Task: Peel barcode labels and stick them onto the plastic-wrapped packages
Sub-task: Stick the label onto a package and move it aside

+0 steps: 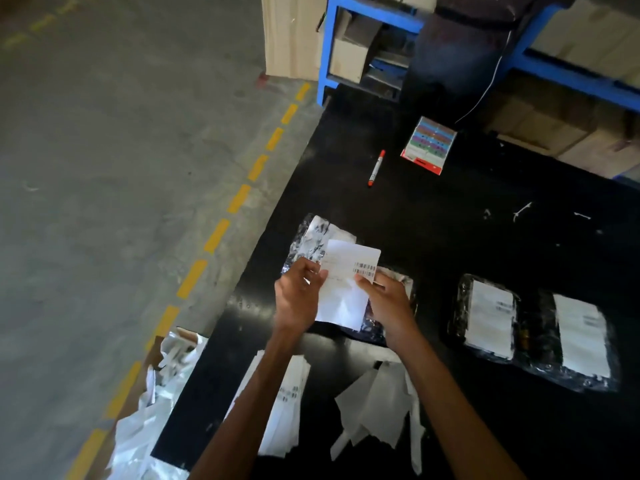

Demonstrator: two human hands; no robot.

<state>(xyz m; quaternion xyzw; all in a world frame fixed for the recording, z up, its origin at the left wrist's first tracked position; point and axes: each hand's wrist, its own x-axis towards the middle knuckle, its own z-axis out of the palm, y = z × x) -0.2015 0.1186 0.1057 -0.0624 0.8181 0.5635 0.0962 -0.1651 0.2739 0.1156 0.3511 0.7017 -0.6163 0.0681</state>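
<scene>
1. Left hand (298,299): fingers pinched on the left edge of a barcode label (349,271), held above the black table (433,209).
2. Right hand (388,303): thumb and fingers closed on the label's right edge, beside its barcode.
3. Unlabelled plastic-wrapped package (311,240): on the table, directly beneath the label.
4. Two labelled packages (533,330): side by side, right of the hands.
5. Stack of labels (287,403) and loose backing papers (377,410): near table edge.
6. Red marker (376,168) and colour-striped card (429,144): far side, near each other.
</scene>
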